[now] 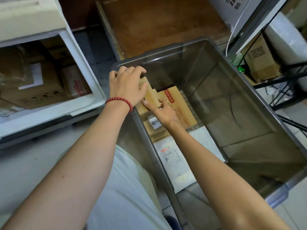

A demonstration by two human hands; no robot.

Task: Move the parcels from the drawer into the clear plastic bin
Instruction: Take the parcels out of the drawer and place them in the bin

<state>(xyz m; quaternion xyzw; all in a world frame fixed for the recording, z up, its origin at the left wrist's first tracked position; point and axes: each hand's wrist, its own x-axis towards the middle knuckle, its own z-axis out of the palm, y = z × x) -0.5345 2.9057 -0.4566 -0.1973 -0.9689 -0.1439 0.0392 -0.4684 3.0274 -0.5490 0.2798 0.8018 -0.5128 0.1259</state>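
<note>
A clear grey-tinted plastic bin (249,103) stands on the floor in front of me. Inside lie a brown carton with red tape (181,100), a smaller box with a white label (156,128) and a white mailer bag (174,163). Both hands hold a small tan cardboard parcel (152,94) at the bin's near-left corner, just above the cartons. My left hand (127,85), with a red bead bracelet, grips its top. My right hand (161,110) holds its lower end. The white open drawer (78,103) at left contains several brown boxes (33,87).
A brown wooden board (159,25) lies behind the bin. A black wire shelf (282,83) with a cardboard box (260,62) stands at right. White cloth covers my lap (126,188). Grey floor shows between drawer and bin.
</note>
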